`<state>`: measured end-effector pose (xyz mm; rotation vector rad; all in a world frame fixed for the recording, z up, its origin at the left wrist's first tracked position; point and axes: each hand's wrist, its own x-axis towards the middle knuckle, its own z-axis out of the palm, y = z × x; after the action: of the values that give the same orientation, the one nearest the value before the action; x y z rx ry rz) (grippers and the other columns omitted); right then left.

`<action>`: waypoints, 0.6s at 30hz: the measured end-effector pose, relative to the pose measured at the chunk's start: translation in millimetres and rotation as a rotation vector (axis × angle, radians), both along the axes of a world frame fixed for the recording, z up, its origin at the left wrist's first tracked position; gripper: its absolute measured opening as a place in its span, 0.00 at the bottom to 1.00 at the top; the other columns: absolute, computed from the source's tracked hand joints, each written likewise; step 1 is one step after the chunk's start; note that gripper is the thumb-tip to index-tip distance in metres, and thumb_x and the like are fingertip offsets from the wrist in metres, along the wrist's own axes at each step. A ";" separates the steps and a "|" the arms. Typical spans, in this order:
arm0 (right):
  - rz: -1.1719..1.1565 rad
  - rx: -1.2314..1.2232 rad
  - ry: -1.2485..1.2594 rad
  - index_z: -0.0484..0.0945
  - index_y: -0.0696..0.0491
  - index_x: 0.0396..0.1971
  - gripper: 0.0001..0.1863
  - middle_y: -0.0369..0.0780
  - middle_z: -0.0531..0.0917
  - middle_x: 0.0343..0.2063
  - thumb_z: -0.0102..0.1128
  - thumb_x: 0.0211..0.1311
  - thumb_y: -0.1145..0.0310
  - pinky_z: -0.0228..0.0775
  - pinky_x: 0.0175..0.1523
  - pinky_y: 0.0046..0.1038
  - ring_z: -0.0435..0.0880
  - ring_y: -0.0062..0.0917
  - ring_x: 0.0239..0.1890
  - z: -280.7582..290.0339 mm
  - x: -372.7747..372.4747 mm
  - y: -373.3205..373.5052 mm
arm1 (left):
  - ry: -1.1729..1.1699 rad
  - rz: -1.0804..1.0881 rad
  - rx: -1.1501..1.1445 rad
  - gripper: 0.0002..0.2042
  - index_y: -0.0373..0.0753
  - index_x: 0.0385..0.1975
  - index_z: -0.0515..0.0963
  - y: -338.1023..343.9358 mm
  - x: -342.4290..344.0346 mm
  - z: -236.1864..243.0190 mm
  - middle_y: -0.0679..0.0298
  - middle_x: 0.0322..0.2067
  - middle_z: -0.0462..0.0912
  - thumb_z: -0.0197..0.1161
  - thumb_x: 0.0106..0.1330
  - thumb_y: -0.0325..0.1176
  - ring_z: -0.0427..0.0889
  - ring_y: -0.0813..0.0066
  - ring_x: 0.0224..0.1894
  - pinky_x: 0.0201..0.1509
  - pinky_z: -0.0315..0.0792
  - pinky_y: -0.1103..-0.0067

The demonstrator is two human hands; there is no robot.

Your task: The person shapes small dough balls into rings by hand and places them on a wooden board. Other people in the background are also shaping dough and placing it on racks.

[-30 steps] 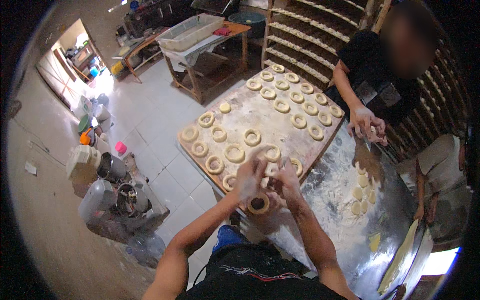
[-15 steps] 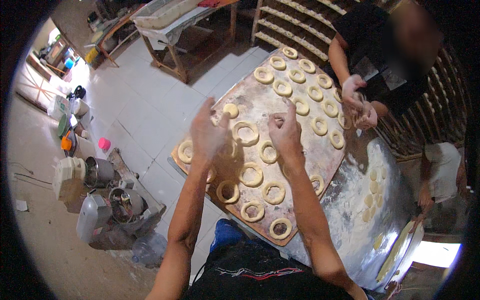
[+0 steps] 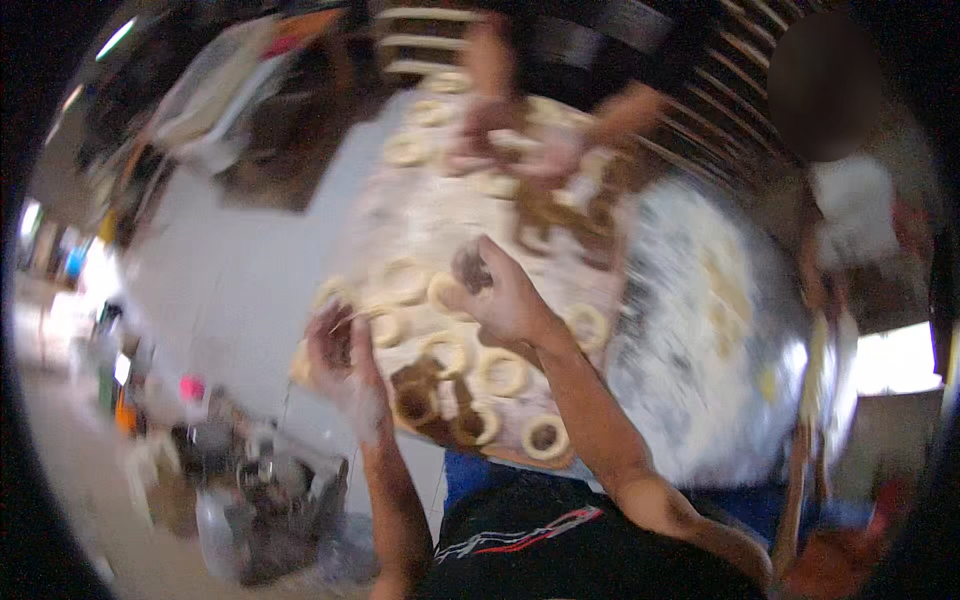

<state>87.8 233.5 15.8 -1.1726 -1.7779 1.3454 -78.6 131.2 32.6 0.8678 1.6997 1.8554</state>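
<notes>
Motion blurs the picture. My left hand [image 3: 350, 370] hovers at the left edge of a floured board [image 3: 430, 220], its fingers loosely curled and apart, with nothing clearly held. Farther right, above the board's middle, my right hand [image 3: 510, 300] has bent, spread fingers and no visible object in its grasp. Beside its fingertips lies a dough ring [image 3: 437, 292]; I cannot tell whether they touch. More rings sit nearby, including a large dough ring [image 3: 405, 262] between the hands, a ring [image 3: 483, 371] below the right hand and another ring [image 3: 528, 437] by the near edge.
Across the board, a co-worker's hands [image 3: 545, 160] hold something pale and blurred. A floured metal table [image 3: 650, 400] adjoins on the right, where another person in a pale shirt [image 3: 855, 210] stands. Racks [image 3: 720, 100] stand behind; pots and containers [image 3: 260, 480] are on the floor at left.
The view has swung, shifting everything in the picture. My hands have drawn farther apart, the left lower and nearer me. The co-worker's hands now reach over the far part of the board.
</notes>
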 end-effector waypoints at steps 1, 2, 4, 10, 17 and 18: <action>-0.115 -0.130 -0.015 0.70 0.54 0.43 0.20 0.36 0.76 0.31 0.68 0.54 0.66 0.73 0.43 0.28 0.77 0.23 0.32 2.1 49.3 -22.9 | -0.065 -0.056 0.012 0.14 0.34 0.50 0.72 -0.9 24.1 -0.9 0.60 0.44 0.78 0.59 0.64 0.24 0.75 0.76 0.47 0.53 0.71 0.78; -0.226 -0.261 -0.015 0.70 0.54 0.44 0.20 0.36 0.76 0.32 0.68 0.54 0.68 0.74 0.44 0.28 0.77 0.21 0.33 2.1 100.9 -47.2 | -0.039 -0.181 0.046 0.13 0.34 0.48 0.72 -2.4 51.3 -2.5 0.60 0.43 0.78 0.59 0.64 0.23 0.75 0.75 0.47 0.52 0.70 0.79; -0.429 -0.052 -0.333 0.65 0.52 0.53 0.26 0.40 0.78 0.35 0.65 0.55 0.75 0.74 0.46 0.28 0.81 0.25 0.42 -3.6 198.0 -94.8 | -0.018 -0.541 0.000 0.13 0.34 0.47 0.73 -3.6 118.2 -8.6 0.60 0.42 0.78 0.60 0.63 0.24 0.77 0.75 0.42 0.48 0.72 0.78; -0.863 0.305 -0.852 0.63 0.54 0.56 0.31 0.40 0.79 0.26 0.66 0.52 0.72 0.68 0.38 0.36 0.78 0.33 0.30 -37.1 337.1 -171.7 | 0.396 -1.186 -0.066 0.15 0.36 0.43 0.72 -7.7 320.9 -47.3 0.54 0.36 0.77 0.64 0.58 0.31 0.78 0.62 0.39 0.44 0.71 0.70; -1.224 0.076 -0.192 0.66 0.53 0.49 0.25 0.34 0.71 0.14 0.65 0.52 0.77 0.62 0.29 0.23 0.70 0.20 0.19 -33.6 377.9 -244.2 | 1.185 -0.811 -0.007 0.16 0.37 0.38 0.72 -31.1 426.7 -83.4 0.56 0.32 0.77 0.69 0.51 0.32 0.76 0.60 0.35 0.42 0.70 0.68; -1.190 -0.010 -0.318 0.67 0.57 0.48 0.21 0.37 0.76 0.19 0.62 0.56 0.75 0.66 0.31 0.24 0.75 0.20 0.24 -32.3 383.3 -249.8 | 0.838 -0.972 -0.134 0.15 0.36 0.37 0.72 -35.2 428.6 -77.9 0.58 0.31 0.77 0.68 0.52 0.31 0.77 0.64 0.34 0.40 0.71 0.71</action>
<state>471.0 -16.4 -16.5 -2.0297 -0.8587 0.4513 350.0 96.0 -45.3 2.1076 1.3101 0.7281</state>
